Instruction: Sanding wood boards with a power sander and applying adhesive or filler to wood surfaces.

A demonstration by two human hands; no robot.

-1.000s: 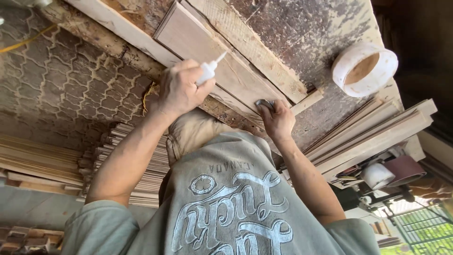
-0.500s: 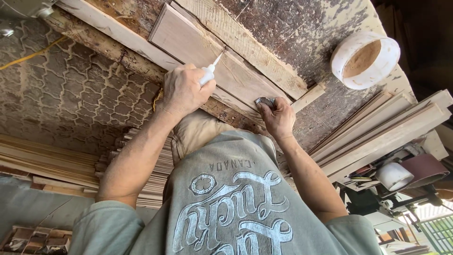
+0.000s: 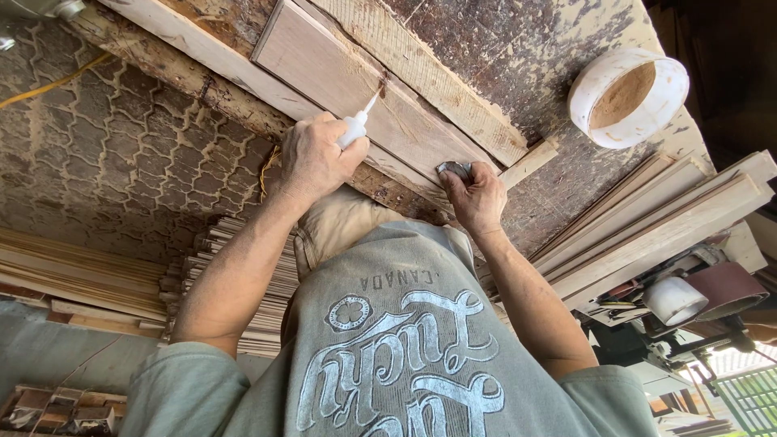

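Note:
My left hand is shut on a small white squeeze bottle. Its thin nozzle touches a dark spot on a flat brown wooden board lying on the worn workbench. My right hand presses on the near edge of the same board and pinches a small grey metal piece. A rough pale plank lies along the board's far side. My grey printed shirt fills the bottom of the view.
A white tub of brown dust sits on the bench at the right. Long wooden slats lean beside it, above a belt sander. Thin strips are stacked on the paved floor at the left, and a yellow cable crosses it.
My left hand has moved the bottle along the board until the nozzle reached the dark spot. My right hand has stayed at the board's edge.

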